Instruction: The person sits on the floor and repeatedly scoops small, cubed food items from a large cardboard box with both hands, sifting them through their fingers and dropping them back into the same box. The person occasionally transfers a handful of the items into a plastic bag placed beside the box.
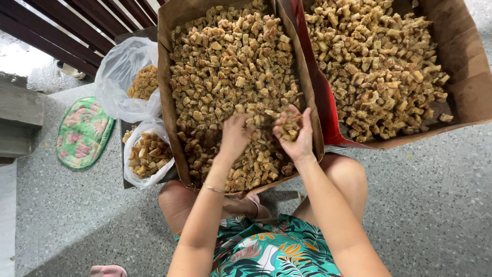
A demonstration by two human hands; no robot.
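Note:
A cardboard box [165, 77] full of small golden-brown fried chunks [230, 66] rests tilted against my knees. My left hand [234, 137] presses palm down into the chunks near the box's front. My right hand [294, 134] is cupped palm up just beside it and holds a small heap of the chunks. A thin bangle sits on my left wrist.
A second cardboard box [464, 61] of the same chunks lies to the right. Two clear plastic bags [120, 77] with fried pieces sit to the left on a dark tray. A green flowered mat [83, 132] lies on the speckled floor, near a dark slatted railing [61, 31].

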